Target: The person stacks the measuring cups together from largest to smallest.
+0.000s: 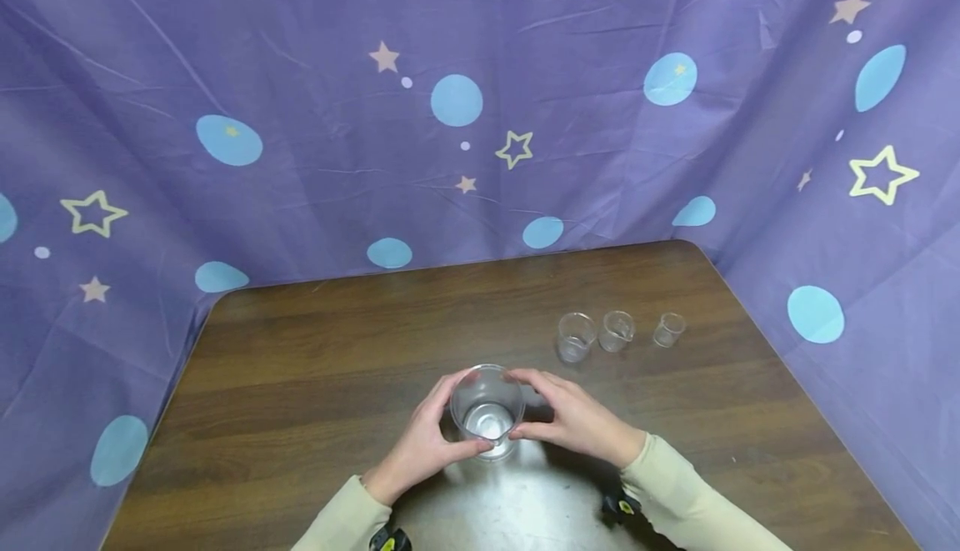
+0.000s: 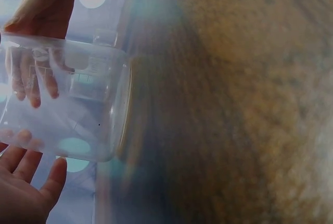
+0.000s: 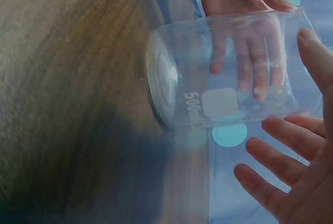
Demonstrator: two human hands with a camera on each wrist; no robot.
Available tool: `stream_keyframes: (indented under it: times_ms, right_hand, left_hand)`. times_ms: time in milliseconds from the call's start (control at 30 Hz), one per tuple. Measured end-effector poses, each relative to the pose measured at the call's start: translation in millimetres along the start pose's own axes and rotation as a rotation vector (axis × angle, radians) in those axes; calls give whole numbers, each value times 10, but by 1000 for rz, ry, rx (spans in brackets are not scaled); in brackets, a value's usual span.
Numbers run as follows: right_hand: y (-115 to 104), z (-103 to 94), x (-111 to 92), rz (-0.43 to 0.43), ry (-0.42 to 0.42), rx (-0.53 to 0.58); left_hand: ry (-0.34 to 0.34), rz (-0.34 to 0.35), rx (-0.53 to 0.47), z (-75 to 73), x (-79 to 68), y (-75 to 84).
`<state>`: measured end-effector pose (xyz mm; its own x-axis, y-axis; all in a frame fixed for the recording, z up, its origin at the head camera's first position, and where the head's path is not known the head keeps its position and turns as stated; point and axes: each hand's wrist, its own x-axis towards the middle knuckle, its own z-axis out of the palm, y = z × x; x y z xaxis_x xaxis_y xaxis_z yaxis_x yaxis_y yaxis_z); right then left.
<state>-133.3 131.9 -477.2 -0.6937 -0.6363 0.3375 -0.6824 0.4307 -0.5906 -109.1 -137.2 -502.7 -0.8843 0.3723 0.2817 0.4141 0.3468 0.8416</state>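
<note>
A large clear glass beaker [image 1: 487, 401] stands upright near the front middle of the table, between both hands. White print reading 500 shows on its side in the right wrist view, beside a pale blank patch [image 3: 219, 102]. My left hand [image 1: 424, 443] holds the left side, thumb at the front of the rim. On the opposite side my right hand [image 1: 581, 419] grips it near the rim, thumb in front and fingers behind. Through the beaker wall [image 2: 78, 114], the right hand's fingers show in the left wrist view. The beaker appears to hold nothing.
Three smaller glass beakers stand at the back right of the brown wooden table [image 1: 300, 384]: a bigger one [image 1: 576, 338], a middle one [image 1: 617, 332] and the smallest [image 1: 669, 330]. A purple patterned curtain [image 1: 315, 117] surrounds the table's back and sides.
</note>
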Motion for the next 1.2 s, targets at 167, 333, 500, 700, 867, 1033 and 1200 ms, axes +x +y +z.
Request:
stream_keyframes:
  times_ms: [167,333,500,700,867,1033,1200]
  right_hand:
    - [32,-89,-13,19,-48,-34]
    - [113,-274,-13,34,-74,-94]
    - [215,-556,21,43,-65,-130]
    - [397,-917,94,-18,-58,-300]
    - [593,-1111,116,-90,-61,-447]
    - [704,-1167,111,-71,-140,-493]
    - [771,-1161,138,-47,-186,-500]
  left_hand:
    - [2,-2,-6,-12,3,-5]
    - [0,-9,-1,-16,-17,-13]
    - [-11,-24,1,-8,-36,-20]
    - [-8,-12,5,-8,-42,-26]
    - [-18,-6,7,-12,-41,-22]
    - [-17,-18,0,-17,-47,-24]
    - [-11,-16,0,-24,-31,-36]
